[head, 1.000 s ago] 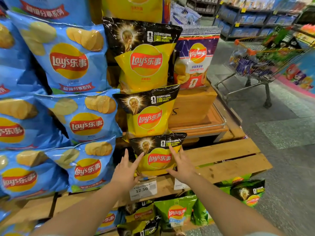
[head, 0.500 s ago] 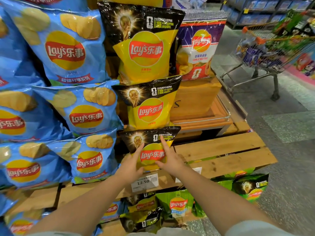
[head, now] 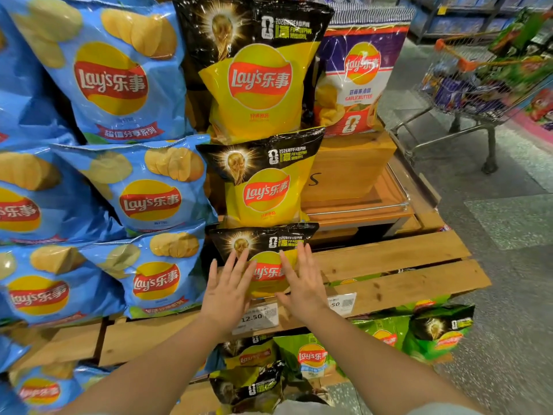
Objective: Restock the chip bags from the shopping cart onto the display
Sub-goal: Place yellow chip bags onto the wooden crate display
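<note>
Hands slid up yellow bag (head: pixel 263 265); grip spread flat; wooden display (head: pixel 398 283), cart (head: pixel 478 85) behind.

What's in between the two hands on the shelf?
In the head view, the left hand and right hand lie flat on the small yellow chip bag. Between them shows the bag's red Lay's logo.

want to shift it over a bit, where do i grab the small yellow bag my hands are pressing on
Take the small yellow bag by its two side edges, coming straight in from the front. It stands upright and faces you, and both hands, left and right, already lie flat on its front. The medium yellow bag overlaps its black top seam, so a top pinch looks awkward.
</note>
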`<state>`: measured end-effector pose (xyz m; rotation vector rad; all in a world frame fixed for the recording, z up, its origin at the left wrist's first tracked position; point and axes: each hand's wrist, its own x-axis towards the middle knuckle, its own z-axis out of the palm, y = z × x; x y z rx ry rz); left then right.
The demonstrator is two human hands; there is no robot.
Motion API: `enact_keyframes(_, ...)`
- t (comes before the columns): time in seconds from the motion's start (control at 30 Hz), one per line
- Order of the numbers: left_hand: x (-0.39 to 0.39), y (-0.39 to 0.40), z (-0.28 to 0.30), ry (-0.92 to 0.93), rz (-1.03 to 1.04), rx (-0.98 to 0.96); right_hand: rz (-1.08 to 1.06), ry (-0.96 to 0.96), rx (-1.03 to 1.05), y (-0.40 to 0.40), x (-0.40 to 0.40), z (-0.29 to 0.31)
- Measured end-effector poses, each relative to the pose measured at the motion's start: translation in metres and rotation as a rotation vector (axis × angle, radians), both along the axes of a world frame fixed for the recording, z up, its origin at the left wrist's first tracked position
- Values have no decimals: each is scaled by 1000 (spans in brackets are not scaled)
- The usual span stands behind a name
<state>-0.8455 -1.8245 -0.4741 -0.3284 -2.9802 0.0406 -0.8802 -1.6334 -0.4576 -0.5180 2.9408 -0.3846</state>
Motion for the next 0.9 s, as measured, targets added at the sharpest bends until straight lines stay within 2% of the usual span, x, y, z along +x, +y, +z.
enact_keyframes(0.13,-25,-8,1,18,16,-29,46,-101,222,-5,-19,10)
enact_keyframes(0.4,-32,-11,0,-32,48,-39,112,-109,229,1,-36,11)
enact_keyframes(0.5,-28,-3,6,32,67,29,77,-88,149,-2,-31,9)
enact_keyframes(0.57,-24,7,15,69,61,69,1,1,85,-7,-22,9)
enact_keyframes(0.7,-26,30,44,114,18,189,-104,57,-48,-19,-9,32)
enact_keyframes(0.9,-22,59,109,196,-29,385,-365,158,-502,-18,0,99)
